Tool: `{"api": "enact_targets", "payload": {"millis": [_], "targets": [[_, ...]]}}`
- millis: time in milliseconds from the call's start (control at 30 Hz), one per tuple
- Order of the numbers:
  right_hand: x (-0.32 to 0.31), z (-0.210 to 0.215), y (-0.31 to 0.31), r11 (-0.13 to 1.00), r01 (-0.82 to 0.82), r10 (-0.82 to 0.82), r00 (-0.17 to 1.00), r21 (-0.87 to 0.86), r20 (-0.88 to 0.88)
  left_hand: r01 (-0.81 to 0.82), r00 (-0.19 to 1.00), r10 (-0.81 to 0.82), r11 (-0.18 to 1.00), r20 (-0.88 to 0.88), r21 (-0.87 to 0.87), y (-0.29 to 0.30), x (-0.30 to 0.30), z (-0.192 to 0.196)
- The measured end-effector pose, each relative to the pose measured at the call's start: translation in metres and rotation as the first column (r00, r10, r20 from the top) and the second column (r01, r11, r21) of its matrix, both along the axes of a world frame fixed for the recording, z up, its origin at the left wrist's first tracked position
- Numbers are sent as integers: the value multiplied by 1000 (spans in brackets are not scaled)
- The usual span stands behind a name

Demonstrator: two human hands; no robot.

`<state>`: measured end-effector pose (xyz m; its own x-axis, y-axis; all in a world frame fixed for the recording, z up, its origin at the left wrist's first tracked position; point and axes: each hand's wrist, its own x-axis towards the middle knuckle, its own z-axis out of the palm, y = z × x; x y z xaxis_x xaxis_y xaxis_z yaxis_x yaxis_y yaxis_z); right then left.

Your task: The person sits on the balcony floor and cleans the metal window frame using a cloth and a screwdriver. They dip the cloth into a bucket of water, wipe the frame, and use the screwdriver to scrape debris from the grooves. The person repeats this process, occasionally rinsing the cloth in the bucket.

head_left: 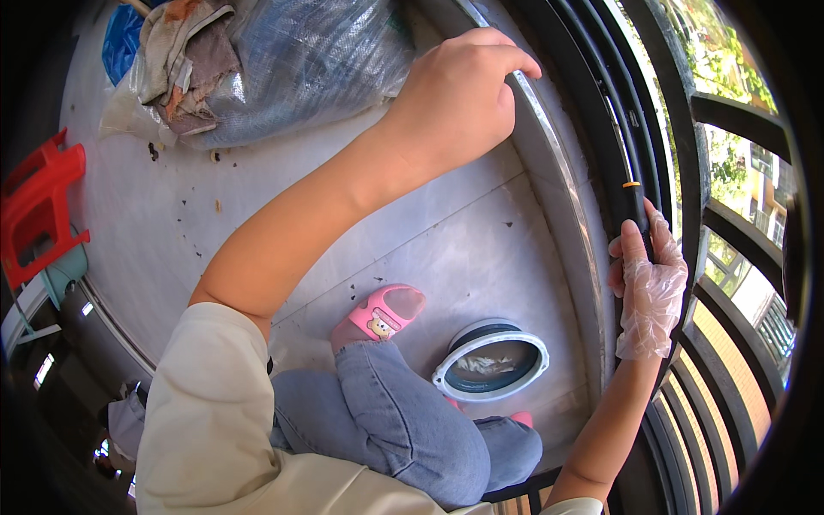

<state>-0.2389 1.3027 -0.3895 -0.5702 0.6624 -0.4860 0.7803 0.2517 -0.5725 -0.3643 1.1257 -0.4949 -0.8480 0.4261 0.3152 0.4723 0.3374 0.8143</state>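
Black-handled, orange-collared, metal-shafted tool (634,202): two o'clock, along the black frame rails (592,94).
Right hand (648,279) in clear plastic glove: three o'clock, grasping the tool's handle.
Bare left hand (468,94): just past twelve, curled near the metal-edged grey ledge (563,154); cannot tell whether it holds anything.

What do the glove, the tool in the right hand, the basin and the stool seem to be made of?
Glove: thin, shiny plastic film, see-through and crinkled.
Tool: the bright, slim shaft suggests polished metal; its black grip could be plastic or rubber.
Basin: probably plastic, judging by the smooth, pale rim.
Stool: likely moulded plastic, evenly red.
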Motion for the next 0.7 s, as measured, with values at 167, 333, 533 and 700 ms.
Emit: {"api": "enact_targets", "payload": {"millis": [167,333,533,700], "targets": [[9,0,5,993,-101,103,994,54,-35,9,1000,-8,1000,11,-12,-8,6,0],[9,7,1,994,-93,96,995,59,-39,4,1000,-4,1000,23,-6,-20,6,-2],[25,23,5,998,-3,14,983,61,-181,31,995,-29,999,97,-11,-27,8,4],[42,34,27,966,200,-248,899,-165,-362,47,977,-50,999,206,16,-35,13,17]]}}
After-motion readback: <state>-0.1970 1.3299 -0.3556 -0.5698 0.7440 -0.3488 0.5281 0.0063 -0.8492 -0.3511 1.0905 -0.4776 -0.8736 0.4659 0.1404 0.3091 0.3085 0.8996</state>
